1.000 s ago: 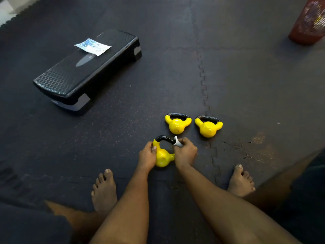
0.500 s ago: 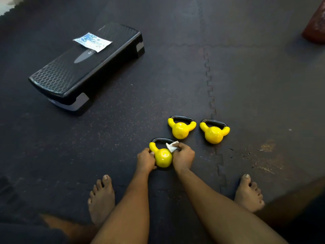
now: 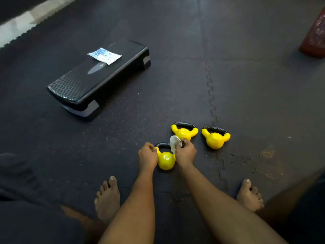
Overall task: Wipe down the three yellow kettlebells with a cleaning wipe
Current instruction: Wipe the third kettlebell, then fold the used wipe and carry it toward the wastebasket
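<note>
Three small yellow kettlebells with black handles stand on the dark floor mat. The nearest kettlebell [image 3: 166,160] sits between my hands. My left hand [image 3: 147,157] grips its left side near the handle. My right hand [image 3: 185,153] presses a white cleaning wipe [image 3: 174,142] against its right shoulder and handle. Behind it stand the middle kettlebell [image 3: 183,132] and the right kettlebell [image 3: 215,139], both untouched.
A black step platform [image 3: 98,78] lies to the far left with a blue-and-white wipe packet [image 3: 104,55] on top. A red object [image 3: 314,39] stands at the far right edge. My bare feet [image 3: 107,198] flank my arms on the jigsaw-jointed mat.
The near kettlebell went from tilted on its side to upright. My right hand has slid the wipe up along its right side toward the handle. The view has shifted.
</note>
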Tool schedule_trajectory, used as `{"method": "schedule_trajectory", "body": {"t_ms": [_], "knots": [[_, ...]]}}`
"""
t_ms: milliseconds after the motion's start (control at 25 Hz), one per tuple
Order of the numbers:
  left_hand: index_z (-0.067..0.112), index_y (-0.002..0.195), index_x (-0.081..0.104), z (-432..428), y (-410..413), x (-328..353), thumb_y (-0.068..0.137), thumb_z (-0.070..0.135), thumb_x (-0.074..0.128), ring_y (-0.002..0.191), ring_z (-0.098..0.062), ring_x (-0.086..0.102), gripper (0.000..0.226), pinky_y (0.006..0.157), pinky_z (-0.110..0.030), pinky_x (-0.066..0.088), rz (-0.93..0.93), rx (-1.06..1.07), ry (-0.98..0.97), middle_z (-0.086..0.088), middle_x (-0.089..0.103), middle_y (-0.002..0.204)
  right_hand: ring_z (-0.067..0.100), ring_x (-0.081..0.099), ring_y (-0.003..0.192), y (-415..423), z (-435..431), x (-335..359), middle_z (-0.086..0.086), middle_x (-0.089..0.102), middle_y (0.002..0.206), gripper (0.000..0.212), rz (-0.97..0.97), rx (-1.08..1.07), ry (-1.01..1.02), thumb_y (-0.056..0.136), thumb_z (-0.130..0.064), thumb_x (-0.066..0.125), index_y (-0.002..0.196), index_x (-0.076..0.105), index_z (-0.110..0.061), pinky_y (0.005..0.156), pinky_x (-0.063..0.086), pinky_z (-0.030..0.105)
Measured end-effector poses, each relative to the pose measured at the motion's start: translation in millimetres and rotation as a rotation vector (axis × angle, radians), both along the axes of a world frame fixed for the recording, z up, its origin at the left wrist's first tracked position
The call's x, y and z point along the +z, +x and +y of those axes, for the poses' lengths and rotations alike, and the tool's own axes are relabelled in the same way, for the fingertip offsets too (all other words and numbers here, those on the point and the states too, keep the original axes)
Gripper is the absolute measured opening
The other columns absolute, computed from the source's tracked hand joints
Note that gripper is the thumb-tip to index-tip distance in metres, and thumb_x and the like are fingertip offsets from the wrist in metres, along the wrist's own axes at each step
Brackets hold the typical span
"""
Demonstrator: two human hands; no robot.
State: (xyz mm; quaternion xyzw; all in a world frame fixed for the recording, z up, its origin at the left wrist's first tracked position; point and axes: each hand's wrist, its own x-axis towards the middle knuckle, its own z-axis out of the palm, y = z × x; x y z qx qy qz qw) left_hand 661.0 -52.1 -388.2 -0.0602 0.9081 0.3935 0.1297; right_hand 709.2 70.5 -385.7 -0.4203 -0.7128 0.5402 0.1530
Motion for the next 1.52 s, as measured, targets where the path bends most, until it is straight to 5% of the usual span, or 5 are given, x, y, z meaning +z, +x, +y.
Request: {"method": "schedule_trajectory", "body": {"t_ms": [200,440,680,1200,1520], "knots": [[0.010,0.111,0.065,7.5,4.2,45.7,0.093,0.021,0.058,0.100,-0.023,0.064,0.022,0.086,-0.027,0.047,0.033,-0.177,0.195,-0.008,0.069,0.108,0.029,0.067,0.086,8.4,1.6,41.5,0.013,0.071,0.091,0.022,0.081,0.115,-0.132,0.076,-0.002,0.063,0.095,0.061,-0.012,0.069,0.054,0.036],[0.014,0.088,0.065,10.6,14.2,77.9,0.087,0.013,0.062,0.080,-0.020,0.061,0.003,0.073,-0.032,0.051,0.141,-0.226,0.208,-0.003,0.067,0.085,0.028,0.067,0.082,18.6,10.1,74.4,0.010,0.069,0.087,0.020,0.209,0.058,-0.249,0.069,-0.013,0.062,0.089,0.062,-0.016,0.075,0.059,0.048],[0.019,0.099,0.050,51.8,-3.1,80.3,0.092,0.024,0.058,0.083,-0.022,0.063,0.011,0.074,-0.038,0.054,0.136,-0.099,0.413,0.000,0.062,0.086,0.021,0.063,0.073,3.3,28.5,82.5,0.005,0.065,0.077,0.017,0.245,0.037,-0.225,0.075,-0.001,0.063,0.083,0.057,-0.015,0.065,0.053,0.037],[0.024,0.100,0.064,188.9,-187.1,6.3,0.089,0.012,0.062,0.082,-0.019,0.067,0.016,0.068,-0.042,0.061,0.122,-0.096,0.477,0.001,0.064,0.089,0.012,0.063,0.066,-177.4,177.2,5.3,0.004,0.065,0.074,0.006,0.195,-0.046,-0.336,0.085,-0.004,0.063,0.086,0.061,-0.010,0.048,0.051,0.025],[0.019,0.101,0.063,209.9,-196.4,217.6,0.083,0.000,0.066,0.077,-0.016,0.064,0.027,0.064,-0.032,0.057,0.035,-0.151,0.466,-0.004,0.064,0.087,0.009,0.063,0.063,-179.7,205.6,202.7,0.000,0.062,0.066,0.016,0.122,0.021,-0.375,0.085,0.003,0.060,0.081,0.057,-0.012,0.052,0.055,0.027]]}}
